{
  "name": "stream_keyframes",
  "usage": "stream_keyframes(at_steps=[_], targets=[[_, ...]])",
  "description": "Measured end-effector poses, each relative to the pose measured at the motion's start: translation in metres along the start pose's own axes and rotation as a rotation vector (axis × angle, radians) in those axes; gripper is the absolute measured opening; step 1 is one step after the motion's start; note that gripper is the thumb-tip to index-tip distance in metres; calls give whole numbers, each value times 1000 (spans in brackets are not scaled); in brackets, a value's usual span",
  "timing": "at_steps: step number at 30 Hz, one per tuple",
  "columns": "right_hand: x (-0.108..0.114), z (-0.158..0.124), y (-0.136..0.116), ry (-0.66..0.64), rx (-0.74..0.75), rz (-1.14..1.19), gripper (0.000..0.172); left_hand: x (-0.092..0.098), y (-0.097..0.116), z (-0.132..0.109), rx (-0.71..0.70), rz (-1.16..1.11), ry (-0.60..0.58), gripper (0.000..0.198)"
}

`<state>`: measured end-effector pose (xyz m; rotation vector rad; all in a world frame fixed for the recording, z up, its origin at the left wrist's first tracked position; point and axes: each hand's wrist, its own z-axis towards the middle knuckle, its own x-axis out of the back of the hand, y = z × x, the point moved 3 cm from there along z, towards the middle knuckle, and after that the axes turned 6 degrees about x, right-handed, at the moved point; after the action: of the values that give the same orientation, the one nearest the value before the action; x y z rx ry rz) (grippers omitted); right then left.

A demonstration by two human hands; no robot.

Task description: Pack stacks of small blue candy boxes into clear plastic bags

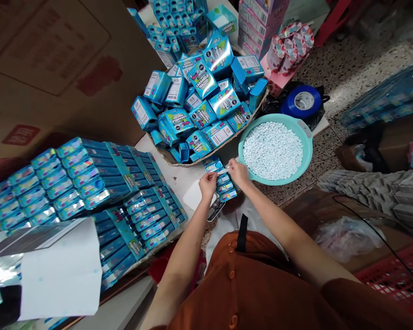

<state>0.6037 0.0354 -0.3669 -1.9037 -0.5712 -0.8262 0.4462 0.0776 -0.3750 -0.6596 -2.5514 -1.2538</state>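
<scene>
Between my two hands stretches a small whitish strip (pixel 223 171); its exact kind is too small to make out. My left hand (pixel 208 185) pinches one end and my right hand (pixel 239 174) pinches the other. Just beneath and beside the fingers lies a row of small blue candy boxes (pixel 227 187), partly covered by the hands. A white kitchen scale (pixel 192 195) sits by my left hand, partly hidden by the wrist. Close to my right hand stands a turquoise basin (pixel 309 153) full of small pale candies (pixel 273 149).
A cardboard tray (pixel 206 159) heaped with blue candy boxes (pixel 196 114) stands ahead. Stacked blue box bundles (pixel 99 169) rise at left beside a large carton (pixel 55 68). A roll of blue tape (pixel 303 101) lies behind the basin. White sheets (pixel 60 275) hang at lower left.
</scene>
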Motion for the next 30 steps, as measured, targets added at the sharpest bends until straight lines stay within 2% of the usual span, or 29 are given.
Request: stream_keyframes(at_steps=[11,13,16,18,21,23,25,27,29,30], targets=[[-8,3,-11,-74,-26,-76,14,-6,14,-10,-75,305,105,8],[-6,3,-12,-75,-29,-85,18,-5,15,-13,-58,343,160,15],[-5,2,-11,-73,-26,-99,23,0,13,-13,-3,373,264,36],[-4,0,-12,-76,-4,-104,24,1,10,-13,27,366,284,42],[-1,-9,-16,-65,53,-103,25,4,10,-23,7,317,276,27],[2,-17,-19,-36,96,-97,28,10,15,-39,-68,274,283,17],[5,-24,-16,1,146,-84,33,24,22,-59,-185,241,289,16],[9,-30,-9,91,202,-32,36,53,31,-81,-380,230,287,18],[14,-37,0,183,280,19,40,101,39,-104,-640,280,335,20],[16,-42,4,209,296,31,41,134,43,-114,-751,327,396,20]])
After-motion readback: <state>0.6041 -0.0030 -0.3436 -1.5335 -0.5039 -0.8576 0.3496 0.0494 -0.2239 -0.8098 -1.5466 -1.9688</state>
